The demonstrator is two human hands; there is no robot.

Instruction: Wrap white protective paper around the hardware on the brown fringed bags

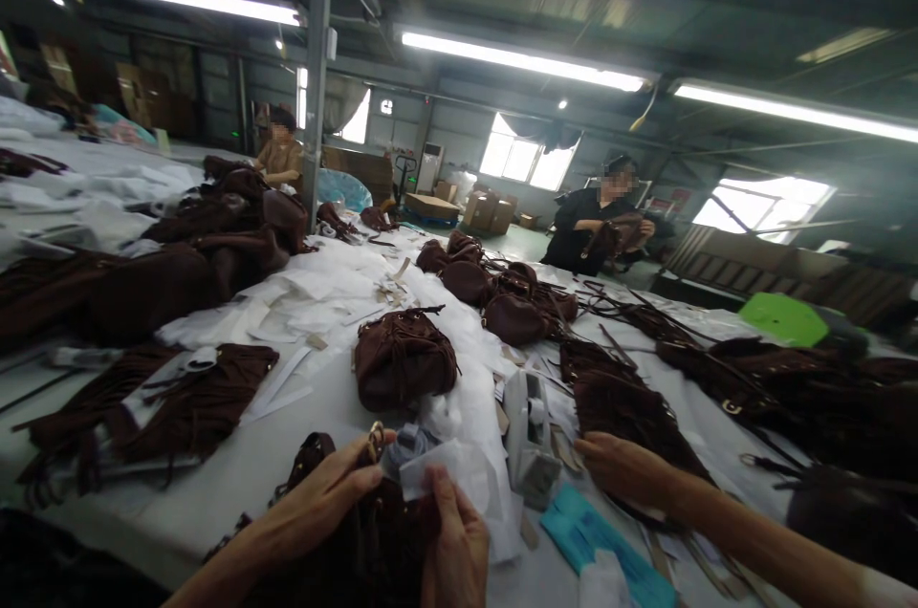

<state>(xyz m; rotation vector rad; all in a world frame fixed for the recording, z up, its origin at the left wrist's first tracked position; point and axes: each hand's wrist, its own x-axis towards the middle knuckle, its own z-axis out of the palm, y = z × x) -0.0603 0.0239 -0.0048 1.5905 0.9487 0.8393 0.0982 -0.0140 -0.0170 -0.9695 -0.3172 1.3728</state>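
Note:
At the bottom centre a dark brown bag (391,532) is partly hidden by my hands. My left hand (337,484) is closed at its top, gripping gold-coloured metal hardware (376,441) on it. My right hand (457,532) pinches a thin white sheet (437,468) between thumb and fingers. Grey wrapping (410,444) shows just behind the sheet, between my hands. Straight ahead on the table stands a brown drawstring bag (405,359). What lies under my right palm is hidden.
A co-worker's arm (688,503) reaches in from the right, its hand beside a grey tape dispenser (529,441). A turquoise packet (602,541) lies nearby. Fringed brown bags (172,398) and a heap of bags (207,254) cover the left. Two more people stand farther back.

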